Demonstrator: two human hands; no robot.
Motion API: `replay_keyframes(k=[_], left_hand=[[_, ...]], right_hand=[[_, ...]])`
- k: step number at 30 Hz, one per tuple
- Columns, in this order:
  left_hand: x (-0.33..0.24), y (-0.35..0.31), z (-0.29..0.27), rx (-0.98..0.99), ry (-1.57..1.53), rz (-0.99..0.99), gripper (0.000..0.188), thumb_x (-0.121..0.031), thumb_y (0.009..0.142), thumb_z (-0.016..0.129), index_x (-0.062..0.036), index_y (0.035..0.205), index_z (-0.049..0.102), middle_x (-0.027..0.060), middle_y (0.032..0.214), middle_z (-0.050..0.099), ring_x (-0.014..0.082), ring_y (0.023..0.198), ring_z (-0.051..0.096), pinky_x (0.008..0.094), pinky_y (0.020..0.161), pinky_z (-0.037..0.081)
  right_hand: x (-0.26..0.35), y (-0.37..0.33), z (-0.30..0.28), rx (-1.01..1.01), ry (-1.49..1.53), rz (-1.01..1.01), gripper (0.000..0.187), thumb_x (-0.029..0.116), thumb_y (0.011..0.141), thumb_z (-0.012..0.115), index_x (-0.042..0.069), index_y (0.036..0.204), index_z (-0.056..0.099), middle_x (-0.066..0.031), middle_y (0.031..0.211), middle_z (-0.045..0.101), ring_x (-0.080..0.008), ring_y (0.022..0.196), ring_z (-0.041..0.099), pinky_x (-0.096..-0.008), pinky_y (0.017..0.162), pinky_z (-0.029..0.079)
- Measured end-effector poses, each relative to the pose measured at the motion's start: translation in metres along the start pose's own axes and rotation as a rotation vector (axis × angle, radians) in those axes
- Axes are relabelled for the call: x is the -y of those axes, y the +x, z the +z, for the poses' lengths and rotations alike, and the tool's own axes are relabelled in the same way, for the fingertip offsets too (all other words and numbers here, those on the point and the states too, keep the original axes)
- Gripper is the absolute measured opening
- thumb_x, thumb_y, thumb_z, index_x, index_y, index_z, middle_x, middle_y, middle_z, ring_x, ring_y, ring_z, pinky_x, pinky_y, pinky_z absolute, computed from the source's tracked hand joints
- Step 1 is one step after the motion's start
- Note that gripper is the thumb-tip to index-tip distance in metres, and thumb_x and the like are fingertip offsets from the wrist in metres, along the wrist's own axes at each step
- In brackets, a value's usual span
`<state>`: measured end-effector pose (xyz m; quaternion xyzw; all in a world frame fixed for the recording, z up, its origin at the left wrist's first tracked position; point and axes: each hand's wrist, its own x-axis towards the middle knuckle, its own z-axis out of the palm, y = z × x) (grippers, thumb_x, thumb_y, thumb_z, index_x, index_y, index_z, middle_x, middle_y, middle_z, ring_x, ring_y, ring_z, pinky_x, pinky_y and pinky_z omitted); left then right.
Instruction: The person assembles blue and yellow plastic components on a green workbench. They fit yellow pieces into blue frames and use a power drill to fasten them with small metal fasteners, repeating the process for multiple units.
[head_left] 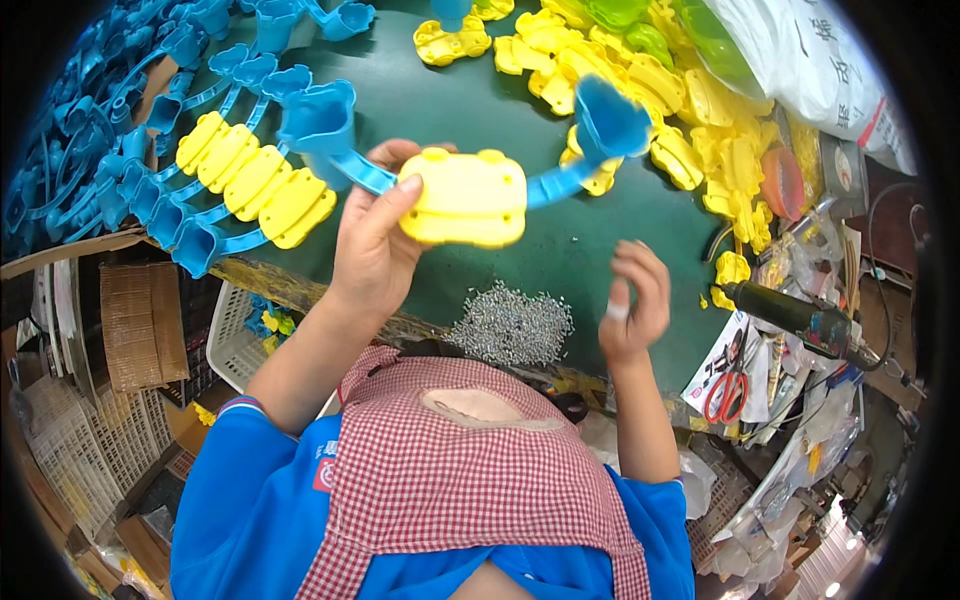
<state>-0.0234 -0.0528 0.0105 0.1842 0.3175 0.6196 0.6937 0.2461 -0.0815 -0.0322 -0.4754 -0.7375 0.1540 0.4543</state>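
My left hand [375, 225] grips a yellow plastic plate with blue arms [465, 198], thumb on its front face. A blue cup-shaped end [318, 118] sticks out to its left and another [608, 122] to its right. To the right of the plate, my right hand [637, 300] is raised over the table, fingers curled in toward a thumb with a white wrap. Whatever those fingers hold, if anything, is hidden. Between my hands and nearer to me lies a heap of small silvery metal pieces [512, 322].
Similar yellow-and-blue assemblies [258, 183] lie in a row at left, beside a blue parts pile [70, 150]. Yellow shells [650, 90] heap at far right, near a white sack [815, 70]. A dark power screwdriver [790, 310] and red-handled scissors [727, 395] lie at right.
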Motion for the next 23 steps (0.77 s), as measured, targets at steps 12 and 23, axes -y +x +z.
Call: replay_keyframes(k=[12,23], left_hand=[[0.060,0.004,-0.031,0.224,0.404,-0.161,0.034,-0.007,0.091,0.055,-0.0026,0.122,0.044,0.0178,0.128,0.053,0.0233,0.114,0.056,0.0366,0.100,0.044],[0.061,-0.003,-0.026,-0.013,0.762,-0.118,0.030,-0.016,0.087,0.068,-0.0018,0.113,0.060,0.0054,0.096,0.066,0.0089,0.083,0.062,0.0190,0.074,0.049]], right_hand=[[0.019,-0.048,-0.028,0.303,0.001,-0.201,0.033,0.033,0.088,0.056,0.006,0.104,0.066,-0.0146,0.112,0.061,-0.0366,0.107,0.059,-0.0525,0.095,0.043],[-0.076,-0.024,-0.130,-0.600,0.176,0.377,0.080,0.038,0.086,0.066,0.001,0.143,0.024,-0.0203,0.133,0.044,-0.0272,0.117,0.049,-0.0403,0.102,0.038]])
